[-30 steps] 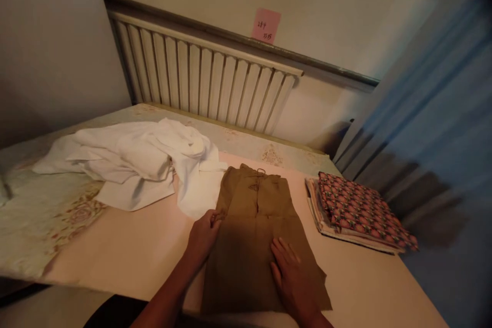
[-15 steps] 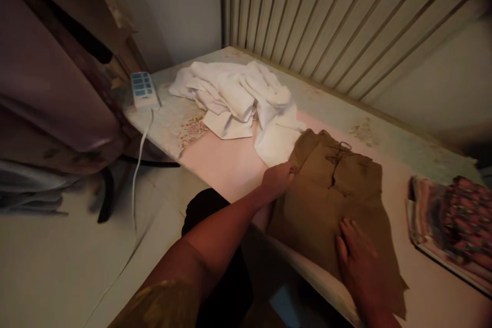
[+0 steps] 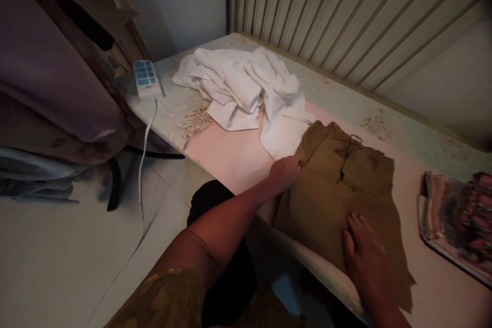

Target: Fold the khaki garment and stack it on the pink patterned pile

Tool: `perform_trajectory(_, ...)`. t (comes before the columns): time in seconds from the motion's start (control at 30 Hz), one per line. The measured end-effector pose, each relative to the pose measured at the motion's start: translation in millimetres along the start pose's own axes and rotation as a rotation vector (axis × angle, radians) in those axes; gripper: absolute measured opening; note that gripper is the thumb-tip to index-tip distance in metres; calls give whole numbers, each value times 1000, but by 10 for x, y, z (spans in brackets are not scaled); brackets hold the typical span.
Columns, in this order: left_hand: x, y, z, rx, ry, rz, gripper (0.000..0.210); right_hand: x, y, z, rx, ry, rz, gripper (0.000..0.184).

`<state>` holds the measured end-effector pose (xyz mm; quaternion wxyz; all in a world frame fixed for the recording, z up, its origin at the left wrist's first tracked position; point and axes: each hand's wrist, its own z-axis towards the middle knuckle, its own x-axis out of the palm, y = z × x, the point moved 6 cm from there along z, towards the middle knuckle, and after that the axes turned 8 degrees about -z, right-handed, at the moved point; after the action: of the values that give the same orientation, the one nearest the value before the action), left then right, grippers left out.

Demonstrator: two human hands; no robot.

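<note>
A pair of brown shorts [image 3: 319,205] with a drawstring at the waist lies spread on the pink cloth of the table. My left hand [image 3: 285,170] is closed on the left edge of the shorts, close to the waistband, its fingertips partly hidden. Lower on the same garment, my right hand [image 3: 365,251] rests flat with its fingers stretched out. A crumpled white garment [image 3: 238,82] lies just beyond my left hand, touching the top of the shorts.
At the right stands a stack of folded clothes [image 3: 457,220]. A white power strip [image 3: 146,80] sits at the table's left corner, its cable [image 3: 141,174] hanging to the floor. Slatted panelling [image 3: 315,15] borders the far side. A chair leg [image 3: 114,184] shows at left.
The camera has tilted slightly, so the whole scene sits a little further right and higher. Both hands keep their places on the shorts.
</note>
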<state>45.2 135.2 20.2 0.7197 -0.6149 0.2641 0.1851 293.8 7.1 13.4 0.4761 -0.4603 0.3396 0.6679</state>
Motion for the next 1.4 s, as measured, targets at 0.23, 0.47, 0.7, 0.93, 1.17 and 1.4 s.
perform_trajectory(0.23, -57, -235, -31, 282, -47, -1, 31, -75, 54, 36, 47, 14, 6, 45)
perform_trajectory(0.47, 25, -76, 74, 201, 16, 159, 26, -80, 16, 65, 101, 45, 19, 42)
perform_trajectory(0.7, 46, -53, 154, 187, 25, 189, 27, -61, -26, 77, 136, 82, 23, 41)
perform_trajectory(0.93, 17, -78, 166, 190, -31, 184, 25, -60, -52, 87, 125, 61, 18, 39)
perform_trajectory(1.17, -14, -125, 137, 181, -59, 185, 24, -59, -65, 97, 140, 73, 27, 39)
perform_trajectory(1.4, -35, -140, 139, 196, -77, 171, 22, -74, -63, 109, 144, 74, 27, 39)
